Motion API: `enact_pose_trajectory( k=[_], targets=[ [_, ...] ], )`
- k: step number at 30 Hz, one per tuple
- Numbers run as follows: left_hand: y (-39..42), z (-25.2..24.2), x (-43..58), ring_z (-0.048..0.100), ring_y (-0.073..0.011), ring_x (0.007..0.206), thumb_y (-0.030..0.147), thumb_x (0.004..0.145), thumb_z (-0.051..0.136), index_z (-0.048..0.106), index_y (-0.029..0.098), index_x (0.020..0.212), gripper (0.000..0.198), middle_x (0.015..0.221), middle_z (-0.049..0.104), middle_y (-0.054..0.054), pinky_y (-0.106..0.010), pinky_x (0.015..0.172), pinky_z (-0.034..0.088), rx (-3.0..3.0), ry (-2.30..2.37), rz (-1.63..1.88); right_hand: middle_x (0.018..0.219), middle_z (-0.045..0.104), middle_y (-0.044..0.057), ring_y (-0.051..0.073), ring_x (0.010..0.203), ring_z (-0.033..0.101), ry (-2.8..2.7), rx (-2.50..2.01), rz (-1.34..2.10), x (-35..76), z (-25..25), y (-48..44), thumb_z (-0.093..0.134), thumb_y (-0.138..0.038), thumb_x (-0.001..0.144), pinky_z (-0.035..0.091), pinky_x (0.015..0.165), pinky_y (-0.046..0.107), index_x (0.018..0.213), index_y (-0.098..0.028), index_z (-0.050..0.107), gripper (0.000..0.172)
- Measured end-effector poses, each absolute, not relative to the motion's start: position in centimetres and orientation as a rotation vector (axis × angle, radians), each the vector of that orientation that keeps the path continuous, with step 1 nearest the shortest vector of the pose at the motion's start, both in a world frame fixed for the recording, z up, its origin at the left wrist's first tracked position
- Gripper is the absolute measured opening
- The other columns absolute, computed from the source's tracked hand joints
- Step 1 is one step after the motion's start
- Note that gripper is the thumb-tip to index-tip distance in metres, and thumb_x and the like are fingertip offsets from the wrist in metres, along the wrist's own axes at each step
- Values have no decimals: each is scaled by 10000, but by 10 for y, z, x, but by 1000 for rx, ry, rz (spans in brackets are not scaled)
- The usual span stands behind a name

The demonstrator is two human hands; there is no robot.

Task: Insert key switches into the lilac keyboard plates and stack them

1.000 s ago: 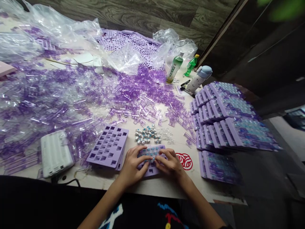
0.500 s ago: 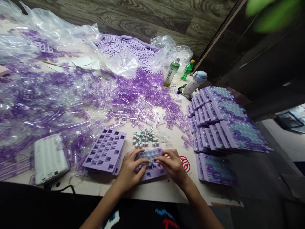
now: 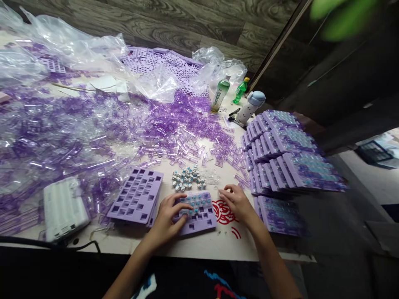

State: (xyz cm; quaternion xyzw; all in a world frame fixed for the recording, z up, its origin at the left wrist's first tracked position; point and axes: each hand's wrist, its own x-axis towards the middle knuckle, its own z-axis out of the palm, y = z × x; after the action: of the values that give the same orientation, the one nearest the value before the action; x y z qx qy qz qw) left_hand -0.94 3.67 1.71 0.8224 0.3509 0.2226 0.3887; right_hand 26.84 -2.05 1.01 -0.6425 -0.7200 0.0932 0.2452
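A purple keyboard plate [image 3: 202, 225] with square openings lies in front of me. Blue-and-clear key pieces fill its upper rows, while several lower openings are bare. My left hand [image 3: 171, 214] grips the plate's left side, its fingertips over the pieces in the middle. To the right of the plate, my right hand [image 3: 236, 202] hovers above the table with thumb and fingertips closed together; whatever is between them is too small to make out. Just beyond the plate sit a heap of small silver-and-blue switches [image 3: 187, 179] and some small clear pieces [image 3: 210, 176].
More purple plates [image 3: 137, 195] are stacked at left, beside a white plastic case [image 3: 65, 207]. Filled plates stand in rows [image 3: 289, 166] at right. Clear purple strips [image 3: 174, 124] cover the table's middle and left. Bottles [image 3: 220, 94] and a blue-lidded flask [image 3: 251, 108] stand behind.
My right hand has left the plate and moved to the right and slightly up, uncovering the plate's right side and a red mark on the table. My left hand stays on the plate.
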Motion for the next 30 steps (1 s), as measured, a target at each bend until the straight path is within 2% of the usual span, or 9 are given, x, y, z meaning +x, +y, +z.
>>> enact_pose_trajectory(
  k=[2, 4, 9, 14, 20, 26, 30],
  targets=[
    [38, 19, -11, 386, -230, 1185, 165, 790, 512, 615, 283, 964, 234, 1215, 476, -27, -415, 995, 316, 2081, 880, 543, 999, 541, 104, 245, 922, 501, -1995, -1788, 257, 266, 12, -30, 483, -264, 905, 449, 804, 402, 1057, -217, 657, 235],
    [39, 21, -11, 392, -232, 1181, 162, 785, 511, 609, 277, 961, 232, 1204, 483, -33, -414, 991, 325, 2080, 882, 516, 965, 550, 109, 248, 904, 515, -1942, -1814, 234, 263, 10, -36, 477, -270, 906, 464, 785, 409, 1083, -212, 645, 251],
    [39, 26, -8, 380, -239, 1197, 189, 783, 526, 572, 274, 1047, 281, 1228, 464, -48, -416, 1003, 319, 2083, 911, 508, 942, 588, 86, 213, 863, 571, -1731, -1735, 393, 259, 5, -41, 460, -273, 917, 502, 748, 351, 1158, -200, 577, 278],
    [41, 25, -1, 411, -242, 1163, 268, 766, 573, 522, 263, 1141, 379, 1197, 486, -56, -422, 983, 338, 2060, 1056, 555, 887, 581, 78, 209, 832, 577, -1689, -1628, 345, 249, 10, -42, 490, -286, 907, 503, 728, 339, 971, -195, 641, 187],
    [47, 28, 5, 435, -255, 1127, 310, 766, 577, 601, 265, 1047, 286, 1165, 499, -57, -427, 953, 358, 2186, 1121, 538, 920, 555, 81, 204, 863, 546, -1841, -1401, 374, 203, 28, -39, 538, -249, 889, 496, 744, 337, 1055, -189, 607, 189],
    [49, 31, 10, 390, -273, 1165, 343, 727, 604, 566, 248, 1124, 410, 1221, 465, -72, -430, 966, 339, 2256, 1120, 394, 929, 548, 107, 215, 853, 520, -2033, -1380, 330, 184, 25, -33, 477, -208, 912, 493, 724, 366, 1045, -163, 598, 185],
    [47, 31, 15, 395, -282, 1128, 371, 704, 620, 571, 270, 1107, 418, 1205, 440, -63, -422, 941, 342, 2227, 1203, 321, 874, 561, 99, 202, 807, 516, -2079, -1365, 277, 184, 25, -30, 443, -196, 930, 484, 690, 347, 981, -146, 605, 177]
  ],
)
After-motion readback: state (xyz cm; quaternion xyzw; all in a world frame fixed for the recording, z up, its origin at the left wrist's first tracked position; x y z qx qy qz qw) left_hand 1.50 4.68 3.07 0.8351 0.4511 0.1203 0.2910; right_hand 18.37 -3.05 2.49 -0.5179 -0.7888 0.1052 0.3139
